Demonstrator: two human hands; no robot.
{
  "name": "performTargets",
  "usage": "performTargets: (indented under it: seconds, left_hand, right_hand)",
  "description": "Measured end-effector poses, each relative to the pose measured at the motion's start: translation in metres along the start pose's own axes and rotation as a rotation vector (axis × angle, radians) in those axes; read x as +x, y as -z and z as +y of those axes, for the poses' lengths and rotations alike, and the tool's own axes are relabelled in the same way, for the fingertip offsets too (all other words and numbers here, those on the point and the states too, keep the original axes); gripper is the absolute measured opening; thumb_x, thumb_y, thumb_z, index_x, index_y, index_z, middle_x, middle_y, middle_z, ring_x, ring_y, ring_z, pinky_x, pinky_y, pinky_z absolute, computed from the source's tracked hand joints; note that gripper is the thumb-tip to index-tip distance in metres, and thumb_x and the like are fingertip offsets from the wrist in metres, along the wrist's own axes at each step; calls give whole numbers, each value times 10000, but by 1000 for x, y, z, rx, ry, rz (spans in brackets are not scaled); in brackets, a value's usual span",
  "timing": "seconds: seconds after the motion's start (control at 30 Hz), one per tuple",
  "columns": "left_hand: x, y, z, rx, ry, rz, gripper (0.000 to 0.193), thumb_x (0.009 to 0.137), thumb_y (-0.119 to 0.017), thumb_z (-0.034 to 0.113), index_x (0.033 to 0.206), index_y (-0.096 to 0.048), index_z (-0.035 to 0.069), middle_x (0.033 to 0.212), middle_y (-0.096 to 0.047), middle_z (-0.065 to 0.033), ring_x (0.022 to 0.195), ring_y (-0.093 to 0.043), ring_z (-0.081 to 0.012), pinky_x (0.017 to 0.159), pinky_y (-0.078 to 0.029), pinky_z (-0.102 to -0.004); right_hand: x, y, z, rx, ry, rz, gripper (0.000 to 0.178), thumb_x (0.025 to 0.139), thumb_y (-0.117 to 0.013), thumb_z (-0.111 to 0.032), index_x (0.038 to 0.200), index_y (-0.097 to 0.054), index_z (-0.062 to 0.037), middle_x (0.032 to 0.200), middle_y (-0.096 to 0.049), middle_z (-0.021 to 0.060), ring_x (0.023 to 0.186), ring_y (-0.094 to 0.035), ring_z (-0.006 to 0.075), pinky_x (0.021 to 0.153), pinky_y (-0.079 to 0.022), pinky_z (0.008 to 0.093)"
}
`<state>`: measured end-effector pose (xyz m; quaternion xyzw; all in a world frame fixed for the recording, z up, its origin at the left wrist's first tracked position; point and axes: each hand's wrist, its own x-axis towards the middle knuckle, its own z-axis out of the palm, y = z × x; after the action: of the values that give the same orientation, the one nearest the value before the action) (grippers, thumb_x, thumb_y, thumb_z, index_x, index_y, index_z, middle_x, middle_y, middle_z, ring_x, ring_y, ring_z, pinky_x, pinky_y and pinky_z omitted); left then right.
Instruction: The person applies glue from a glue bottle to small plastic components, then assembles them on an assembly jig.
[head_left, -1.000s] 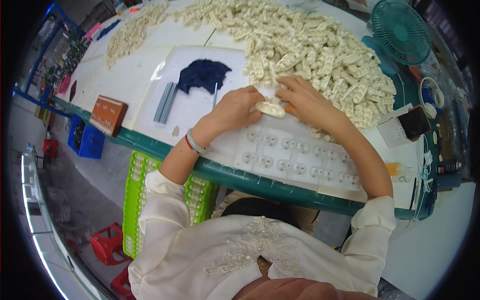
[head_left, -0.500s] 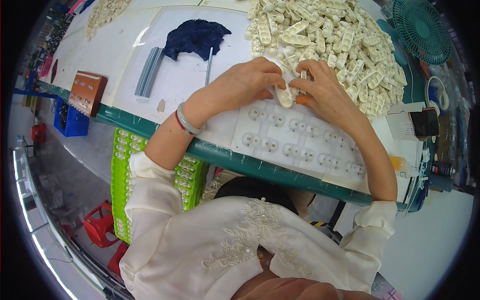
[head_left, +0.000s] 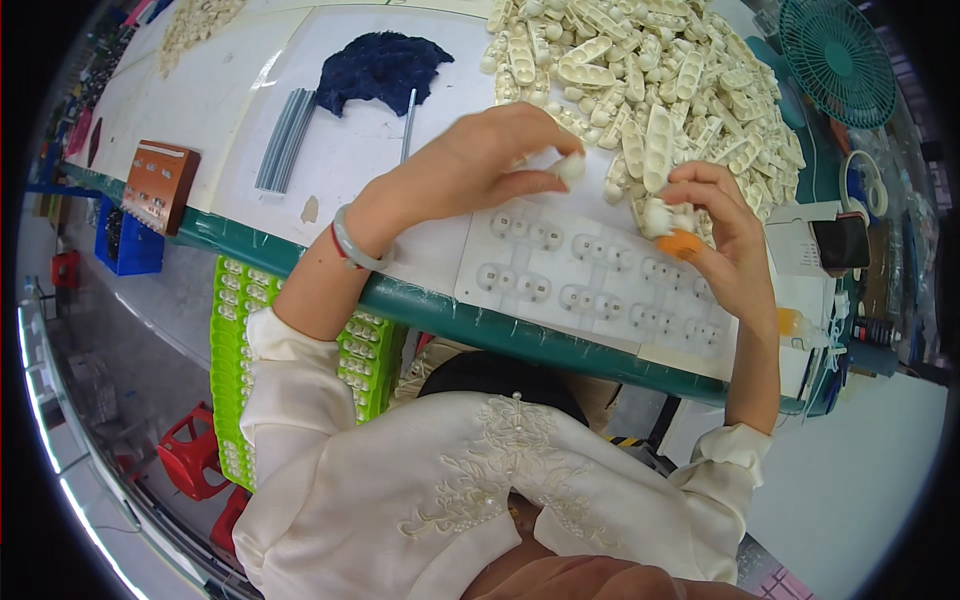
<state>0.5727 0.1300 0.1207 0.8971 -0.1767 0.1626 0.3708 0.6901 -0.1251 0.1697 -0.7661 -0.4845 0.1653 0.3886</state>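
Note:
My left hand [head_left: 505, 158] is closed, its thumb and fingers pinching a small cream plastic piece [head_left: 570, 168] with a rounded end. My right hand [head_left: 728, 235], an orange cover on one digit, is curled round another cream plastic piece [head_left: 657, 217] at the near edge of a heap of cream parts [head_left: 690, 120]. Many parts in the heap are long shells with round hollows; others look like small domes. Below both hands lies a whitish sheet [head_left: 470, 285] bearing rows of rounded, dotted recesses. My fingers partly hide both held pieces.
Dark blue putty-like material [head_left: 385, 70], grey rods [head_left: 285, 140] and a single rod [head_left: 408, 125] lie left of my hands. Further left is a brown block [head_left: 160, 180]. A green tray [head_left: 232, 400] hangs below the table edge. A phone [head_left: 842, 243] and fan [head_left: 838, 65] stand right.
My hands have parted from close together over a cream piece. The right has moved right and nearer to me; the left stays near its former place, each with a cream piece.

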Motion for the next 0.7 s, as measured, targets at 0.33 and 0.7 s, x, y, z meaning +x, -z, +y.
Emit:
performTargets:
  seconds: [0.33,0.7]
  left_hand:
    - [-32,-1,32,-773,600,24,278,777,-684,-8,1043,-604,-3,998,-622,-60,911,-579,-103,814,-472,-250]
    - [-30,-5,51,202,118,-6,454,691,-740,115,1115,-586,64,1180,-549,-99,1085,-485,-297,883,-445,-377]
  right_hand:
    - [-44,17,21,438,-75,-2,376,655,-761,-66,994,-613,-1,1127,-518,87,1034,-511,183,870,-412,304]
    - [-49,9,-31,-262,98,-338,318,680,-710,-48,968,-576,-39,1118,-496,90,954,-498,272,781,-452,346]
